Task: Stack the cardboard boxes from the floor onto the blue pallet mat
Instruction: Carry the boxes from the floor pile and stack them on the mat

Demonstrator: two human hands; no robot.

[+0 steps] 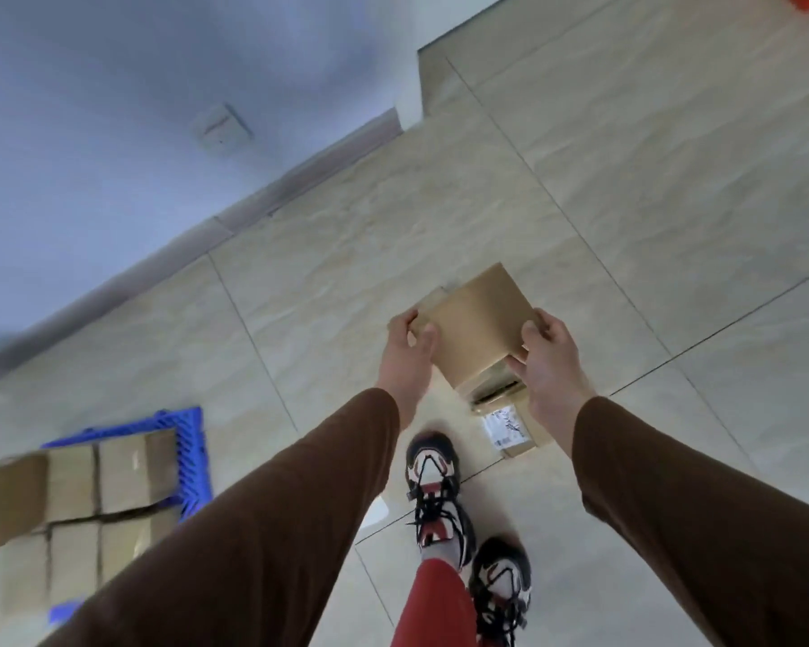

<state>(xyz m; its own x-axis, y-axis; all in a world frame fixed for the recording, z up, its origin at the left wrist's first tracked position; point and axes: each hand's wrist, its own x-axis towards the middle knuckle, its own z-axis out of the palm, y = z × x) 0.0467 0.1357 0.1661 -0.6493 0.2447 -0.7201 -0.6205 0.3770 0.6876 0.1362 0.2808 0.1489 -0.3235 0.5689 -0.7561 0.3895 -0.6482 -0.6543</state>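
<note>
Clamping the plain brown cardboard box (475, 326) between both hands' grip, we risk dropping it before the blue plastic pallet mat (192, 459), left of it.

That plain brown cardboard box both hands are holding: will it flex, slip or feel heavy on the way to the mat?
The plain brown cardboard box probably stays stiff: its faces look flat. Likely light, since the left hand and right hand grip only its sides. Smooth card could slip.
</note>
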